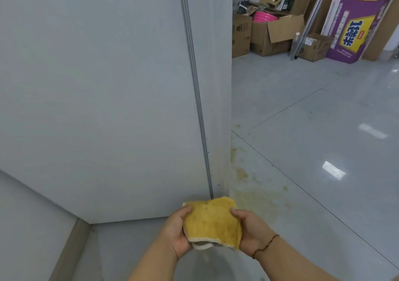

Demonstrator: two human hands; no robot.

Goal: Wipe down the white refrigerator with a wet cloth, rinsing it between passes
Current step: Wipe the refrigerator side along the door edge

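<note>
Now holding cloth (212, 223) in both hands, low and near, just in front of fridge (97, 86) bottom right corner. Left hand (176, 232) grasping left edge, fingers curled under, thumb on top. Right hand (251, 230) grasping right edge likewise; cord bracelet (266, 245) on that wrist. Cloth yellow, folded to a pad, pale hem showing at near edge; apart from fridge, not touching.

Fridge side panel fills left and centre; grey trim strip (195, 82) running down toward corner. Dark specks and a dull streak right of strip near the bottom. Yellowish stains on floor (302, 151) just right of corner. Boxes (274, 34) and purple bag (354, 25) far right.

Judged step: refolding for next pass. Best done by turning a clean face outward, keeping pad flat, pressing firmly along strip and speckled corner, stroking downward. Wetness not discernible; rinse likely due if face looks soiled.
</note>
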